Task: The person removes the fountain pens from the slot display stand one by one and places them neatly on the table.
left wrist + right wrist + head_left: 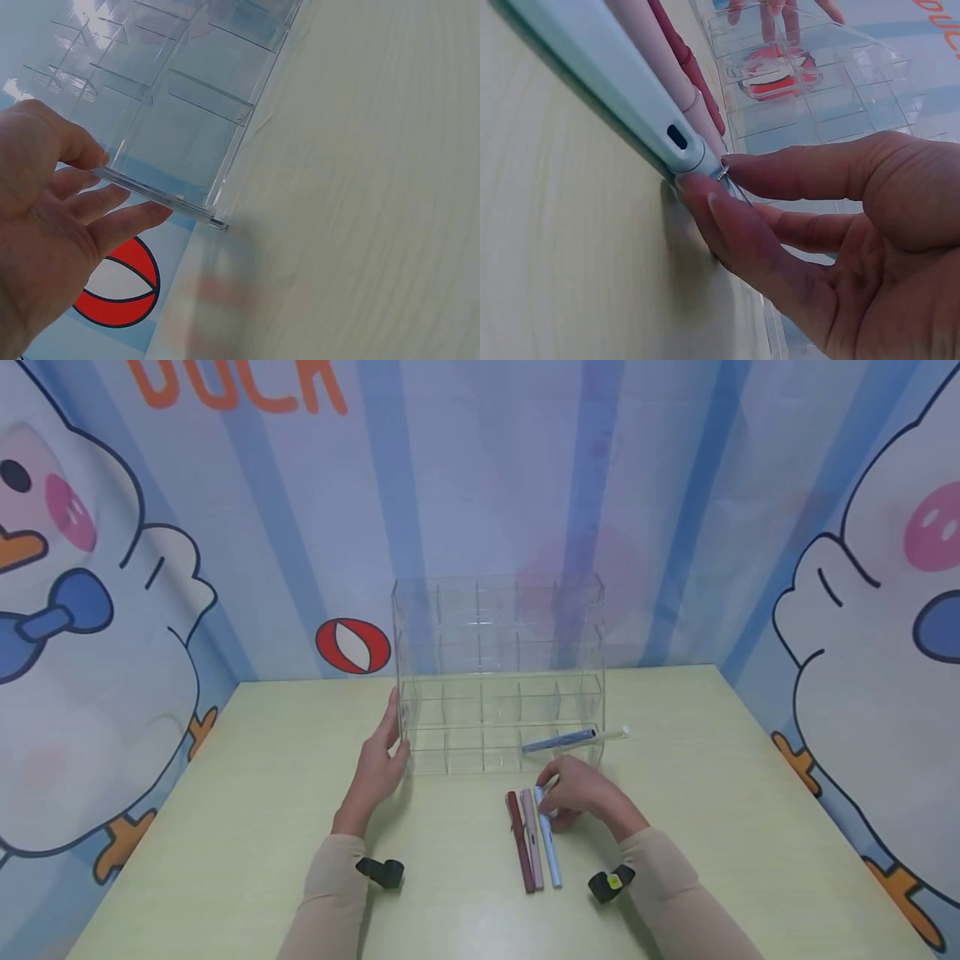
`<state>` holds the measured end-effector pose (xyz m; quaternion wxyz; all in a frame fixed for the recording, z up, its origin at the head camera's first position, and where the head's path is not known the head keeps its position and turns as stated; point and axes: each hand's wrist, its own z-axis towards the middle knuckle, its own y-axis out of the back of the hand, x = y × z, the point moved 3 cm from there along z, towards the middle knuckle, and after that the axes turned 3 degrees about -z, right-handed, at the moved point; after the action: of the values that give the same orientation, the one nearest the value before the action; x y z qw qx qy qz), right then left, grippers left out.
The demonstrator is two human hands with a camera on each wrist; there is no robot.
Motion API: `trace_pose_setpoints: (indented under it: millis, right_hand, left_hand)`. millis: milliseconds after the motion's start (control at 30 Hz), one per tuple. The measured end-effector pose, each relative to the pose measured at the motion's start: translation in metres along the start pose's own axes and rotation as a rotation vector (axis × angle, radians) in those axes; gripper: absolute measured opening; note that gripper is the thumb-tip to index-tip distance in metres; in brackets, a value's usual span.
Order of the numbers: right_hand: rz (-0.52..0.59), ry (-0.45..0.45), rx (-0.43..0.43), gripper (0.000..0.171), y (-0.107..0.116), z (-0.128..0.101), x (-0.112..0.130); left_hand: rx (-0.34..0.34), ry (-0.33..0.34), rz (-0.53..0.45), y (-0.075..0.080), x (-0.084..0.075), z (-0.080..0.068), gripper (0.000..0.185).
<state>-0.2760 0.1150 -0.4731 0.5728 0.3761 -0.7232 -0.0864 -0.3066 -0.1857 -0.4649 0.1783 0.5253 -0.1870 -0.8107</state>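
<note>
A clear acrylic rack point(480, 725) with several tiers of compartments stands upright near the back of the table. My left hand point(377, 770) holds its left side wall, thumb at the front edge and fingers behind, as the left wrist view shows. With thumb and fingertips, my right hand point(583, 789) pinches the cap end of a light blue pen point(592, 67), close over the table. Beside that pen lie a mauve pen point(532, 843) and a dark red pen point(519, 847), roughly parallel. A blue pen point(555, 742) and a pale green pen point(617, 734) lean in the rack's lowest tier at the right.
The pale wooden table point(225, 827) extends on both sides of the rack. Behind it hangs a blue-striped backdrop point(495, 468) with cartoon ducks and a red-and-white oval. Each wrist wears a small black camera point(384, 872).
</note>
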Motion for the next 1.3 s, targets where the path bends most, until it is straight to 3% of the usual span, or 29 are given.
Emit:
trace_pose_setpoints:
  millis: [667,1300]
  right_hand:
    - [-0.015,0.003,0.014,0.038,0.0020,-0.0005,0.0001]
    - [0.012,0.004,0.024,0.038,0.0031,-0.0033,0.0001]
  left_hand:
    - [0.006,0.030,0.004,0.0004,-0.0025,0.0002,0.079]
    - [0.005,0.018,-0.028,0.0000,-0.0040,-0.0001,0.080]
